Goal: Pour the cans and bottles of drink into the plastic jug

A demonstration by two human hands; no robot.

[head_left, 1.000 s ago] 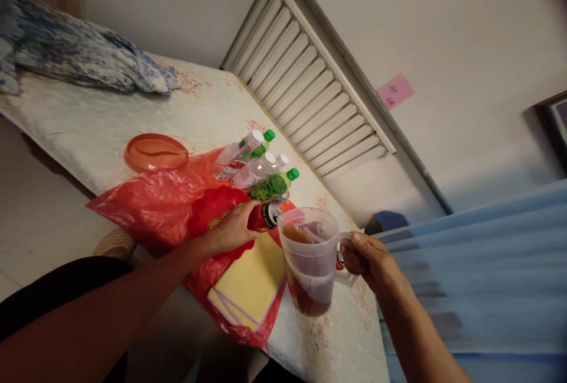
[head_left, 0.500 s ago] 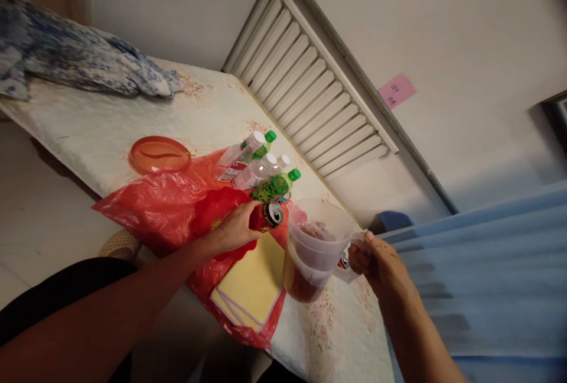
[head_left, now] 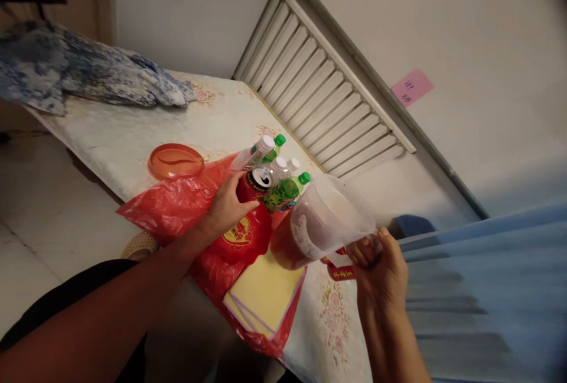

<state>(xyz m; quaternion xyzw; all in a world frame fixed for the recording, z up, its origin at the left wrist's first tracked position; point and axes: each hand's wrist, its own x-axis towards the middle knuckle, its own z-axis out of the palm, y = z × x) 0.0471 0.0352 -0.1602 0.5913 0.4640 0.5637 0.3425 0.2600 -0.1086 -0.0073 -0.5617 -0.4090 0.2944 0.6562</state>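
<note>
My left hand (head_left: 228,208) is wrapped round a red and black drink can (head_left: 248,189) with an opened top, above a red scalloped plate (head_left: 252,235). My right hand (head_left: 376,262) grips the handle of a clear plastic pitcher (head_left: 330,211), tilted toward the left, with brown liquid and some foam inside. Below the pitcher lies a folded yellow cloth (head_left: 266,288) on a red plastic bag (head_left: 172,203). Green-capped bottles (head_left: 283,191) and white-capped bottles (head_left: 264,145) stand just behind the can. Red cans (head_left: 341,272) are partly hidden behind the pitcher and my right hand.
An orange lid (head_left: 176,161) lies on the flowered tablecloth (head_left: 221,117). Blue and white patterned fabric (head_left: 119,75) is at the back left. A radiator (head_left: 328,87) runs behind the table, and a blue curtain (head_left: 487,294) hangs at the right.
My left hand has moved the can up and left, away from the pitcher and nearer the bottles. The pitcher has tipped further to the left. The view has shifted slightly.
</note>
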